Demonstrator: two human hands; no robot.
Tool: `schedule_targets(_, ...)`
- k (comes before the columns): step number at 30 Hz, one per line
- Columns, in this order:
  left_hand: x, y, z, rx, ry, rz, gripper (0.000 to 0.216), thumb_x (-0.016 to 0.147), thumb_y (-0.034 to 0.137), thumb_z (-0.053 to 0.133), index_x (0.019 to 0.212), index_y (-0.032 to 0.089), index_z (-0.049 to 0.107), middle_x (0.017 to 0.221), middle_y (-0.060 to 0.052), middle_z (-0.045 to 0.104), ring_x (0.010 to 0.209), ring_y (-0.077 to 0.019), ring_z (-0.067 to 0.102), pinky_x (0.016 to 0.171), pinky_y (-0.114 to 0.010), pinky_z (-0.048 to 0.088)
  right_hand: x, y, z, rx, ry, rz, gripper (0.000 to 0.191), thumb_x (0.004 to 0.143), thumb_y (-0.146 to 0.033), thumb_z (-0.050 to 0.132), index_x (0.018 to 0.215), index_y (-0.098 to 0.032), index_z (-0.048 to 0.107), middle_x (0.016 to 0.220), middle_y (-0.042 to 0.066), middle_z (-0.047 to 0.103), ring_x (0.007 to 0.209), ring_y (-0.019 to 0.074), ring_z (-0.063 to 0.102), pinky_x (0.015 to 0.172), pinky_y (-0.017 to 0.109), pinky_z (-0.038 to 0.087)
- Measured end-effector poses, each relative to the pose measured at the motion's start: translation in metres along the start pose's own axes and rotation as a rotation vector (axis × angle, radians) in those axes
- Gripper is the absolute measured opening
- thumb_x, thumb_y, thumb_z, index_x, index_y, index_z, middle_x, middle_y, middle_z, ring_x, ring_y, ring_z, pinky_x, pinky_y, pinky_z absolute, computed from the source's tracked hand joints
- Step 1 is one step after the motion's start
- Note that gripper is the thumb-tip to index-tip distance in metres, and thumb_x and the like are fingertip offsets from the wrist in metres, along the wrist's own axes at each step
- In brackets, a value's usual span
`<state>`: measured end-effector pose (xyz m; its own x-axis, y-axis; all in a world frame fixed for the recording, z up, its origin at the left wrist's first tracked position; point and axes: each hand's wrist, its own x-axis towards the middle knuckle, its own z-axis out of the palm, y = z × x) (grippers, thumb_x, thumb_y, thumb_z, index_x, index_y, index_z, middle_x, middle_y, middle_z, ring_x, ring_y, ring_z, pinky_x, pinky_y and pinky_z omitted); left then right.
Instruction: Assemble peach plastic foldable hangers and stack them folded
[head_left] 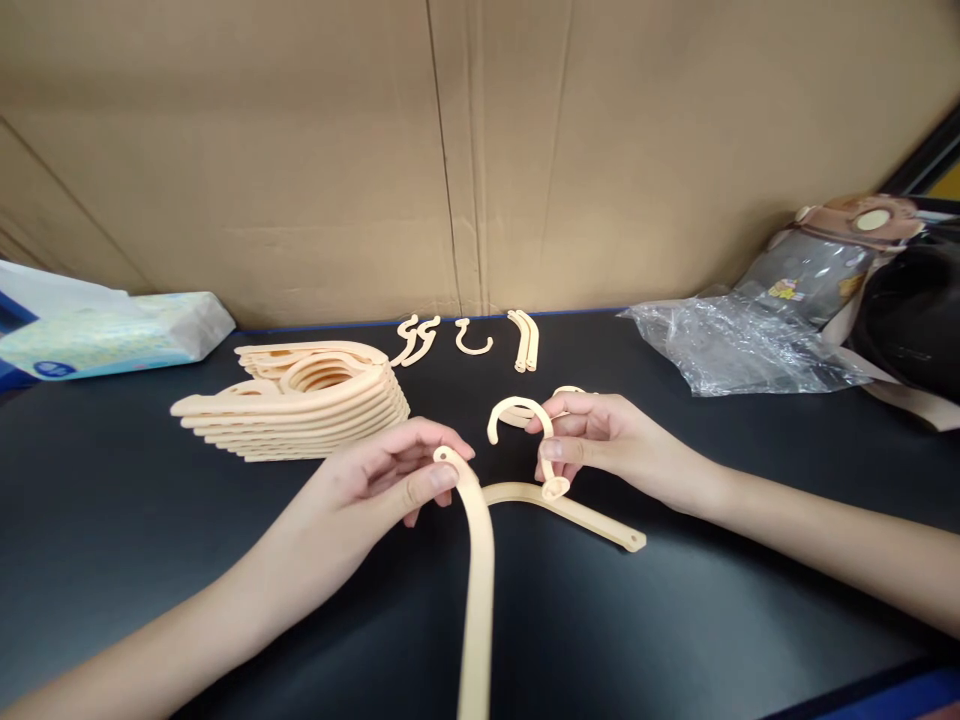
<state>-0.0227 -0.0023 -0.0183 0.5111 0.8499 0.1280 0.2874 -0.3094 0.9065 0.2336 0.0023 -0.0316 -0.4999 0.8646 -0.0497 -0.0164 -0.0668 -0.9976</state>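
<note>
My left hand point(390, 475) pinches the upper end of a long curved peach plastic arm point(478, 580) that runs down toward me. My right hand point(600, 440) grips a small peach hook point(521, 412), whose round foot hangs just above a second curved arm point(570, 508) lying flat on the black table point(150, 520). The two hands sit close together at the table's middle.
A stack of several assembled peach hangers point(292, 400) lies left of centre. Loose hooks point(416, 338) and short curved pieces point(525, 340) lie at the back near the cardboard wall point(480, 150). A tissue pack point(112, 335) sits far left; crumpled clear plastic point(735, 350) and a bottle point(825, 265) far right.
</note>
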Motion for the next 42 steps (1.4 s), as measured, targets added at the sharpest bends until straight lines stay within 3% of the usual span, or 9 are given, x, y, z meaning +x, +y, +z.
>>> schedule_targets(4, 0.000, 0.002, -0.002, -0.110, -0.011, -0.088, 0.018, 0.093, 0.037, 0.059, 0.101, 0.028, 0.072, 0.074, 0.001, 0.068, 0.058, -0.0083, 0.054, 0.054, -0.016, 0.050, 0.000, -0.003, -0.001, -0.025, -0.018, 0.014, 0.021, 0.088, -0.034, 0.067, 0.099, -0.017, 0.061, 0.076, -0.001, 0.071, 0.068, 0.0115, 0.069, 0.069, 0.025, 0.054)
schedule_targets(10, -0.003, 0.004, -0.003, -0.100, -0.036, -0.080, 0.019, 0.090, 0.043, 0.062, 0.100, 0.031, 0.075, 0.079, 0.000, 0.070, 0.075, -0.0140, 0.066, 0.068, -0.022, 0.056, -0.001, -0.006, -0.001, -0.037, -0.006, 0.034, 0.021, 0.088, -0.035, 0.066, 0.098, -0.017, 0.062, 0.078, 0.000, 0.071, 0.072, 0.0131, 0.070, 0.069, 0.026, 0.054)
schedule_targets(16, -0.006, 0.014, 0.003, -0.067, -0.077, -0.080, 0.029, 0.101, 0.041, 0.041, 0.095, 0.021, 0.062, 0.071, -0.001, 0.063, 0.061, -0.0129, 0.061, 0.056, -0.022, 0.053, -0.001, -0.005, -0.003, -0.011, -0.031, 0.056, 0.019, 0.086, -0.033, 0.069, 0.090, -0.017, 0.061, 0.087, 0.003, 0.074, 0.076, 0.0133, 0.071, 0.070, 0.025, 0.053)
schedule_targets(22, -0.014, 0.015, 0.010, 0.381, -0.155, 0.122, 0.023, 0.102, 0.035, 0.033, 0.105, 0.024, 0.053, 0.056, 0.008, 0.044, 0.043, -0.0082, 0.040, 0.041, -0.018, 0.032, -0.003, -0.007, -0.003, 0.003, -0.019, 0.053, 0.016, 0.085, -0.030, 0.070, 0.086, -0.017, 0.060, 0.086, 0.003, 0.076, 0.078, 0.0156, 0.072, 0.064, 0.024, 0.051)
schedule_targets(28, -0.017, 0.001, 0.007, 0.751, -0.125, 0.368, 0.021, 0.104, 0.037, 0.034, 0.100, 0.023, 0.050, 0.059, 0.009, 0.052, 0.045, -0.0094, 0.049, 0.046, -0.022, 0.030, -0.005, -0.010, 0.000, -0.011, -0.033, 0.059, 0.015, 0.083, -0.027, 0.072, 0.082, -0.017, 0.062, 0.080, 0.004, 0.076, 0.074, 0.0147, 0.071, 0.063, 0.023, 0.049)
schedule_targets(32, -0.012, -0.005, 0.004, 0.840, -0.058, 0.471, 0.027, 0.104, 0.035, 0.035, 0.085, 0.022, 0.048, 0.061, 0.007, 0.052, 0.047, -0.0099, 0.048, 0.047, -0.024, 0.030, -0.007, -0.011, 0.001, -0.010, -0.049, 0.082, 0.016, 0.083, -0.029, 0.073, 0.083, -0.017, 0.062, 0.078, 0.004, 0.076, 0.071, 0.0142, 0.071, 0.064, 0.023, 0.049)
schedule_targets(37, -0.010, -0.005, 0.002, 0.824, 0.015, 0.450, 0.018, 0.102, 0.033, 0.041, 0.094, 0.021, 0.051, 0.062, 0.006, 0.052, 0.049, -0.0095, 0.047, 0.050, -0.022, 0.034, -0.007, -0.013, 0.003, -0.024, -0.004, 0.101, 0.019, 0.080, -0.030, 0.075, 0.081, -0.017, 0.062, 0.076, 0.004, 0.075, 0.069, 0.0145, 0.070, 0.063, 0.024, 0.049)
schedule_targets(42, -0.013, -0.001, 0.006, 0.782, 0.023, 0.506, 0.005, 0.093, 0.020, 0.047, 0.096, 0.020, 0.051, 0.062, 0.004, 0.052, 0.053, -0.0112, 0.044, 0.051, -0.023, 0.035, -0.006, -0.014, 0.003, -0.030, -0.006, 0.092, 0.019, 0.081, -0.031, 0.074, 0.081, -0.017, 0.061, 0.078, 0.004, 0.076, 0.072, 0.0150, 0.071, 0.065, 0.024, 0.050)
